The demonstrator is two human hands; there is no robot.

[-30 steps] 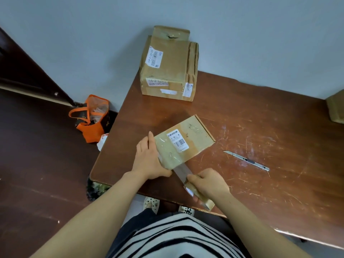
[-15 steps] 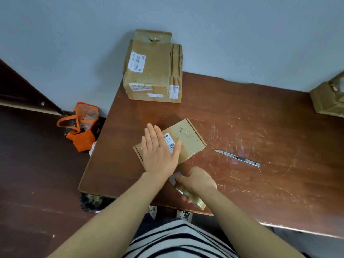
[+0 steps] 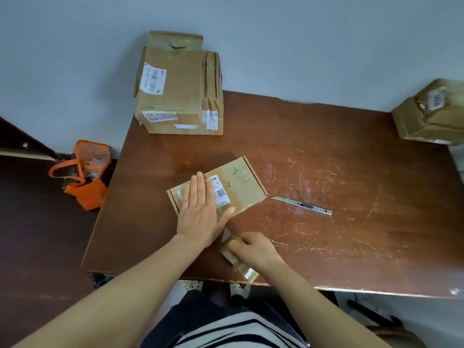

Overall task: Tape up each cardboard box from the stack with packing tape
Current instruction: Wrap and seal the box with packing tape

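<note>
A small flat cardboard box [image 3: 241, 187] with a barcode label lies on the brown table [image 3: 326, 172]. My left hand [image 3: 200, 212] rests flat on its near-left part, fingers straight and together, pressing clear tape down. My right hand [image 3: 256, 249] grips a roll of packing tape [image 3: 238, 259] on the table just in front of the box; a short strip of tape runs from the roll up to the box. A stack of larger cardboard boxes [image 3: 175, 91] stands at the table's far left corner against the wall.
A metal utility knife [image 3: 301, 205] lies on the table right of the small box. Another taped cardboard box [image 3: 431, 116] sits at the far right edge. An orange bag [image 3: 85, 172] is on the floor to the left of the table.
The small box was tilted up in my left hand; it now lies flat with my left palm spread over it. My right hand with the tape roll has stayed near the table's front edge.
</note>
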